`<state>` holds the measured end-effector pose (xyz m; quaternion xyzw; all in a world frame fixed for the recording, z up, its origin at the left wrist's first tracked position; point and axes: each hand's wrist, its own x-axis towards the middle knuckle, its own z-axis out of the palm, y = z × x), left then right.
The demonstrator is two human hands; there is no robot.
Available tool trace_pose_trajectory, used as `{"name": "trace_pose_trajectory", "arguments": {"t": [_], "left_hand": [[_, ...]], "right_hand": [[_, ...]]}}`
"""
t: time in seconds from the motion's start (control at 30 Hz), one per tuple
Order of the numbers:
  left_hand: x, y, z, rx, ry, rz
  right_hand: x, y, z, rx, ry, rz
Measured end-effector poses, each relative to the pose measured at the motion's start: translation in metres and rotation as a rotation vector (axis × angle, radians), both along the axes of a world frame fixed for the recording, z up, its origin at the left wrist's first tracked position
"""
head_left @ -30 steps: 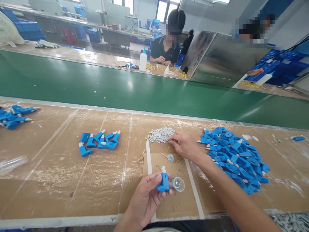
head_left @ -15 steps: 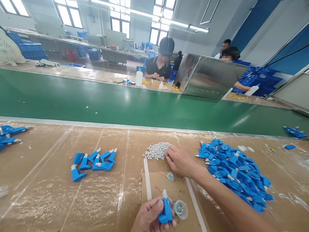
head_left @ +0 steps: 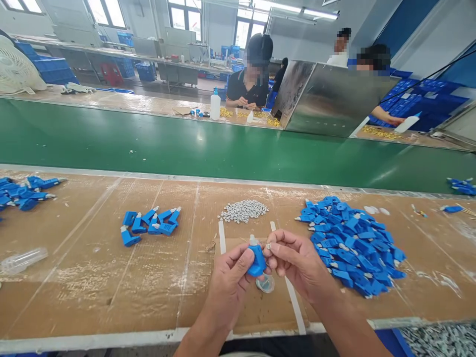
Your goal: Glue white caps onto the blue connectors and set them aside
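My left hand [head_left: 232, 272] is closed round a blue plastic part [head_left: 257, 261] with a pale tip pointing up. Close against its right side, my right hand [head_left: 297, 260] pinches a small grey piece [head_left: 268, 246] between thumb and forefinger. Whether that piece touches the blue part, I cannot tell. Beyond both hands lies a heap of small grey pieces [head_left: 243, 211]. Under the hands, a clear cup [head_left: 265, 283] stands on a cardboard sheet, partly hidden by my fingers.
A big pile of blue parts [head_left: 353, 243] lies to the right, a small group [head_left: 150, 223] to the left, more [head_left: 26, 193] at far left. A clear plastic tube-like container [head_left: 24, 260] lies near them. Past the green belt [head_left: 167, 144], people sit beside a metal panel [head_left: 327, 99].
My right hand has come back from the grey heap to the blue part, now pinching a small piece. The view has tilted down, and my left hand sits higher in the picture.
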<state>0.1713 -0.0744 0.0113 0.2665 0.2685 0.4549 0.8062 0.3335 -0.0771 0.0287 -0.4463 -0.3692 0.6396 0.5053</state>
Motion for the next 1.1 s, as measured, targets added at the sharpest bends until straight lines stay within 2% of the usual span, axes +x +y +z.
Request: {"name": "trace_pose_trajectory", "arguments": {"t": [0.13,0.57,0.73,0.83,0.93,1.1], "left_hand": [[0.003,-0.005,0.002,0.049,0.023,-0.007],[-0.001,-0.01,-0.004,0.063,0.06,0.011],[-0.005,-0.009,-0.011,0.133,0.171,0.037],[-0.009,-0.008,-0.013,0.23,0.27,0.066],[-0.014,-0.006,-0.012,0.326,0.346,0.078],[-0.019,-0.004,-0.009,0.38,0.319,0.024]], "right_hand": [[-0.001,-0.013,0.004,0.103,-0.147,-0.055],[-0.012,-0.025,0.006,0.162,-0.357,-0.082],[-0.018,-0.025,0.007,0.188,-0.444,-0.112],[-0.022,-0.024,0.006,0.187,-0.491,-0.121],[-0.022,-0.023,0.002,0.178,-0.468,-0.1],[-0.014,-0.02,-0.011,0.127,-0.307,-0.027]]}}
